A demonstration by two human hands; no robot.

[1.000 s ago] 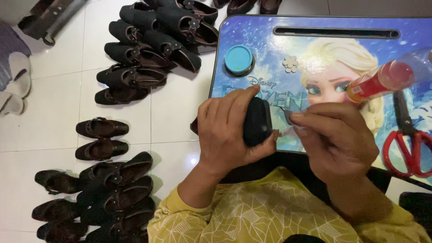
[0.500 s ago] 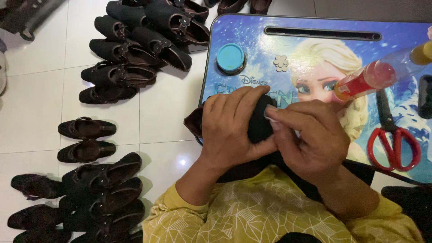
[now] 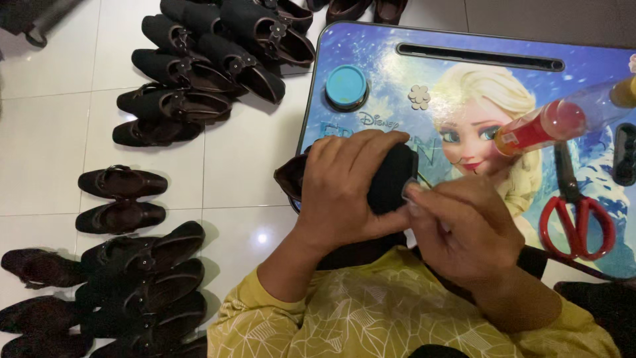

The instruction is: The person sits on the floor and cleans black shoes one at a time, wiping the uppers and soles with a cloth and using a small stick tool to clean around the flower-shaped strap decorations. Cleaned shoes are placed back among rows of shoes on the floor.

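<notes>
My left hand (image 3: 348, 189) is wrapped around a black shoe (image 3: 394, 176), holding it over the near left part of a blue cartoon-printed lap table (image 3: 464, 79). The shoe's brown inner side (image 3: 291, 178) pokes out left of my fingers. My right hand (image 3: 464, 229) presses its fingertips against the shoe's toe end, pinching something small that I cannot make out. Both wrists come out of yellow patterned sleeves (image 3: 384, 311).
On the table lie a round blue lid (image 3: 346, 87), a small flower-shaped ornament (image 3: 419, 97), a clear bottle with red contents (image 3: 556, 122), red-handled scissors (image 3: 575, 212) and a dark object at the right edge (image 3: 624, 154). Several dark shoes (image 3: 199, 59) sit on the white tiled floor to the left.
The view has shifted slightly. My hands stay on the shoe; the right fingertips have moved closer onto its toe end.
</notes>
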